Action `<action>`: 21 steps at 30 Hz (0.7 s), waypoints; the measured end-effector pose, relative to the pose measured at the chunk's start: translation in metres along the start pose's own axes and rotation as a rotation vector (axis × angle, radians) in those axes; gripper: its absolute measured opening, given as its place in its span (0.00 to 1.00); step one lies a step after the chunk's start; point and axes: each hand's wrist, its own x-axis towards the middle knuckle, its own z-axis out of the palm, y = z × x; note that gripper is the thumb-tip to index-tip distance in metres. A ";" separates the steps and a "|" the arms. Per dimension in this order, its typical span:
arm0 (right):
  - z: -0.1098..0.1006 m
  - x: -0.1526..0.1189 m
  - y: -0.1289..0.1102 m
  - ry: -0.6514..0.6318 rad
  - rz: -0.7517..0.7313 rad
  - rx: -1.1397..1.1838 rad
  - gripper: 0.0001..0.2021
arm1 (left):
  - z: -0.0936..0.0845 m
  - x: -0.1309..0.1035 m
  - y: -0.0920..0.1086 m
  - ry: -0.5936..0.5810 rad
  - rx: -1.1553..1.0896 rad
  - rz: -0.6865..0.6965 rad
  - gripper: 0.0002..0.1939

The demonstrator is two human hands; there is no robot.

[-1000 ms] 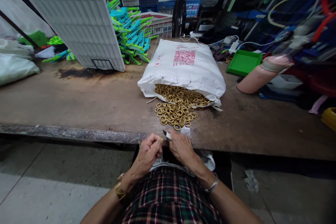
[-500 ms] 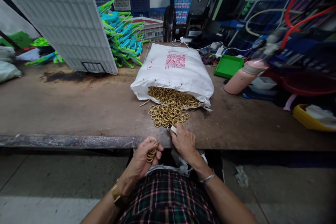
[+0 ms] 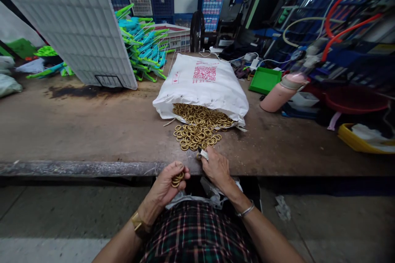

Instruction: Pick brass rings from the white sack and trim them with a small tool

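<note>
My left hand [image 3: 173,178] is closed around several brass-coloured rings [image 3: 177,179], just in front of the table's near edge. In my right hand [image 3: 216,166] is a small white tool with a dark tip [image 3: 203,154], its kind unclear. That tip points at the near side of a loose pile of brass-coloured rings [image 3: 199,134], and one ring lies close to it. Behind the pile, a white woven sack [image 3: 203,82] with red print lies on its side, more rings showing in its open mouth.
A white ribbed panel [image 3: 83,28] stands on the table [image 3: 77,131] at left, before green and blue plastic pieces [image 3: 143,45]. At right are a green tray [image 3: 265,80], a pink bottle [image 3: 277,94] and a yellow basin [image 3: 354,137]. A red hose [image 3: 330,24] hangs above.
My left hand has turned slightly, and the rings in it sit differently. My right hand with the white tool has barely moved. The whole view has shifted a little.
</note>
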 end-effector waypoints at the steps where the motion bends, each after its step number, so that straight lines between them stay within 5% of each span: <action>1: 0.000 0.000 0.001 0.005 -0.003 0.013 0.07 | 0.001 0.001 0.000 0.002 0.044 0.018 0.12; 9: 0.004 0.000 0.005 0.014 -0.031 0.167 0.06 | 0.007 0.012 -0.004 0.162 0.884 0.449 0.09; 15: 0.007 0.003 0.005 0.011 0.002 0.339 0.05 | -0.004 0.036 -0.006 -0.065 1.342 0.828 0.14; 21: 0.012 0.010 0.010 -0.017 0.077 0.691 0.05 | -0.002 0.044 -0.007 -0.195 1.412 0.816 0.14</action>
